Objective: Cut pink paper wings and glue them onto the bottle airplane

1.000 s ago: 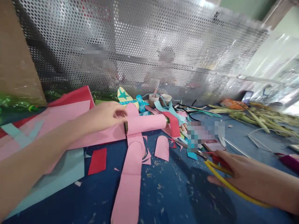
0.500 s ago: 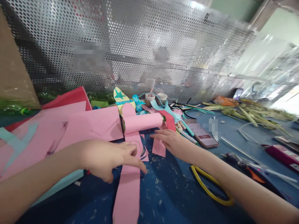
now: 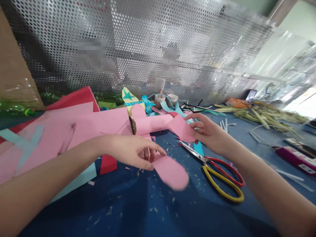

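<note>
My left hand (image 3: 130, 151) pinches a long pink paper strip (image 3: 170, 171) with a rounded end and lifts it just above the blue table (image 3: 172, 210). My right hand (image 3: 207, 131) pinches a smaller rounded pink paper piece (image 3: 181, 127) beside a pink paper roll (image 3: 151, 123) that lies across the table. Scissors (image 3: 217, 174) with red and yellow handles lie on the table under my right forearm.
Large pink sheets (image 3: 74, 131), red and light blue paper lie at the left. A yellow cone with teal stars (image 3: 128, 97), small cups (image 3: 163, 98) and coloured scraps sit behind the roll. Green stalks (image 3: 259, 117) spread at the right. A perforated metal screen (image 3: 148, 49) closes the back.
My left hand has taken the long pink strip off the table and lifted it. My right hand has picked up the small pink piece. The scissors now show by my right arm.
</note>
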A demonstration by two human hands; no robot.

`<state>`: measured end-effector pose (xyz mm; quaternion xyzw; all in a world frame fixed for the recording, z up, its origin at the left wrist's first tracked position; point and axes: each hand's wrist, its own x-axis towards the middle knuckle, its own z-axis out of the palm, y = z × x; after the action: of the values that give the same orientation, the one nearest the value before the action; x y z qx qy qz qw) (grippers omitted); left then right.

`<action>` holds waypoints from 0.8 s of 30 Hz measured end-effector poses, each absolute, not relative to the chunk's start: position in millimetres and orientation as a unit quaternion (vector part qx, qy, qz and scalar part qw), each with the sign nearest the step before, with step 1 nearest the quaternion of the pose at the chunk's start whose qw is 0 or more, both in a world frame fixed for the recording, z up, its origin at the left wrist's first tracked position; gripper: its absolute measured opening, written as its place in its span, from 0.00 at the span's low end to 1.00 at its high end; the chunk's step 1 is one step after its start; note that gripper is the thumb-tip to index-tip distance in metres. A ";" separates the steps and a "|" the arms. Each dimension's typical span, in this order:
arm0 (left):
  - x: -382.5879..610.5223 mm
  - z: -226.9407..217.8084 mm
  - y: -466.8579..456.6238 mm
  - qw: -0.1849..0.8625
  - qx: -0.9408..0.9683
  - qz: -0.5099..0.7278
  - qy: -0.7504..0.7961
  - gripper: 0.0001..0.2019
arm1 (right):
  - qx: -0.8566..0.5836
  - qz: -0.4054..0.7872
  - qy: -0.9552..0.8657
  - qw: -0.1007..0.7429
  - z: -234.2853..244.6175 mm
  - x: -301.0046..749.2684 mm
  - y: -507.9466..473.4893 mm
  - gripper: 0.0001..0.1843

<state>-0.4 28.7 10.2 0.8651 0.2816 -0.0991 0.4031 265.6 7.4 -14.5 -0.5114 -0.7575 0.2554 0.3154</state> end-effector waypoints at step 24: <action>24.0 -17.7 -2.7 0.342 0.906 -0.050 0.244 0.26 | -0.565 0.423 -0.608 0.363 -37.2 281.1 -47.7 0.23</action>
<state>24.0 -2.7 -17.7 0.9061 0.2436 -0.0501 0.3423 281.1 -47.7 -37.2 -0.5649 -0.6083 0.4234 0.3627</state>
